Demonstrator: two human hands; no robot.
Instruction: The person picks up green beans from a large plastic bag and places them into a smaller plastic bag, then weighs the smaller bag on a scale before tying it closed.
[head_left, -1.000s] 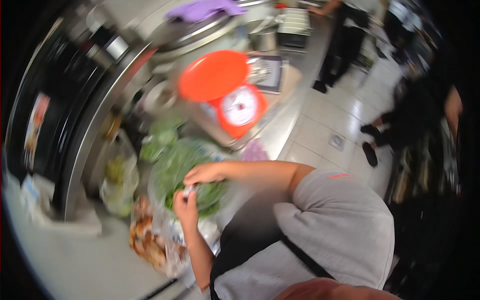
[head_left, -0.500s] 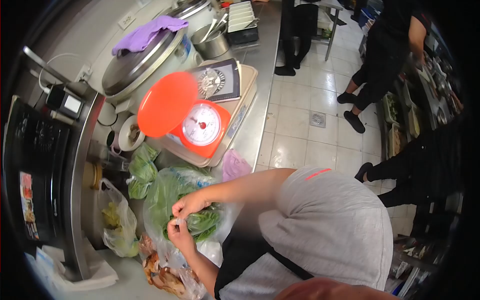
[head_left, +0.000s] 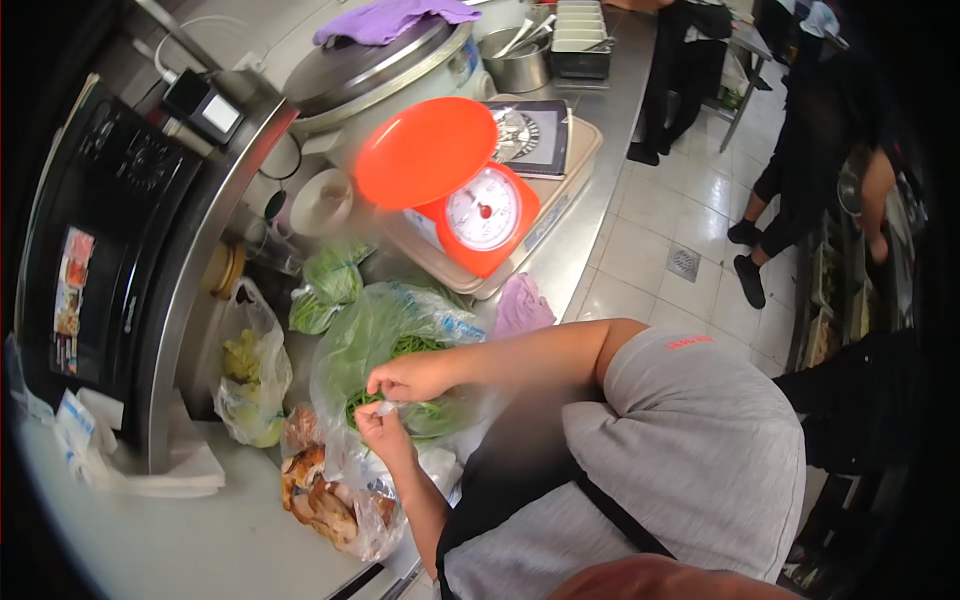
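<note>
My left hand point(head_left: 384, 432) and my right hand point(head_left: 408, 377) are close together over a large clear plastic bag point(head_left: 345, 345) of green vegetables point(head_left: 415, 345). The fingers of both hands are pinched on a bit of the clear plastic between them. Left of that bag stand a bag of pale leafy greens point(head_left: 243, 362) and, farther up, a bundle of bagged greens point(head_left: 333, 275). Nearer the counter's front, a plastic bag holds browned meat point(head_left: 318, 500). Beyond the hands is a red kitchen scale point(head_left: 488, 215) with a round pan.
A lidded pot point(head_left: 375, 70) with a purple cloth point(head_left: 395, 18) stands behind the scale. A pink cloth point(head_left: 523, 305) lies at the counter edge. On the left is a black appliance point(head_left: 95, 250). People in dark clothes point(head_left: 815, 130) stand on the tiled floor point(head_left: 640, 240).
The view has shifted, so the counter items appear farther right. My hands stay pinched close together over the bag. At the right, a person's arm has lowered and a round metal item shows beside it.
</note>
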